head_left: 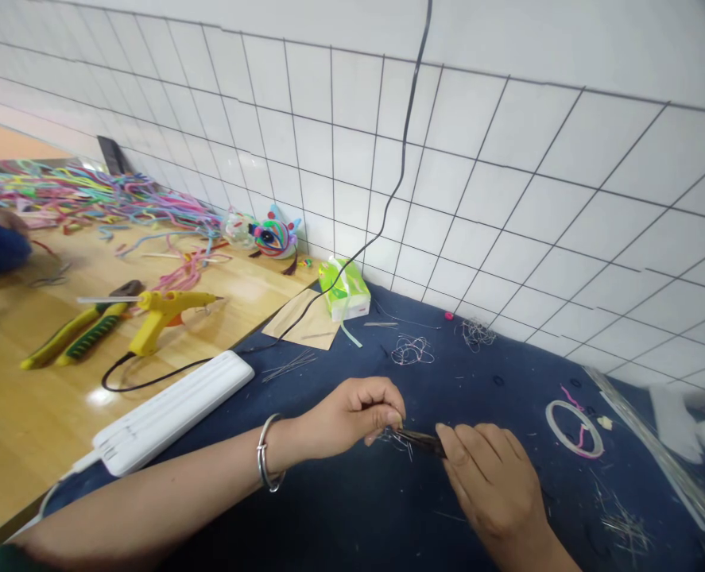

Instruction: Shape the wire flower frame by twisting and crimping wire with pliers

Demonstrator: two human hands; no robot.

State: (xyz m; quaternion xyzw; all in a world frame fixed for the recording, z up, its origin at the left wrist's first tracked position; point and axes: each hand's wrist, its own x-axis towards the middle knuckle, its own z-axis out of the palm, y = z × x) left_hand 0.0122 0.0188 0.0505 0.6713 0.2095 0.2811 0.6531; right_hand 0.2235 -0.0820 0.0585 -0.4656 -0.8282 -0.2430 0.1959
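Our blue tabletop [340, 516] bears a white power strip [174, 413] along its left edge. Well in from that edge, our right hand [495, 477] and left hand [361, 409] are both closed, the first around dark pliers [427, 442], the second pinching thin wire [410, 450] at the pliers' tips.

The held tool [424, 442] is dark, the cloth [352, 508] navy.

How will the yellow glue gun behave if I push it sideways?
The yellow glue gun probably won't roll, lying flat on its side. Its black cord may drag, as it loops out toward the white power strip. The pale stick jutting from its rear looks stiff and could snag the pliers beside it.
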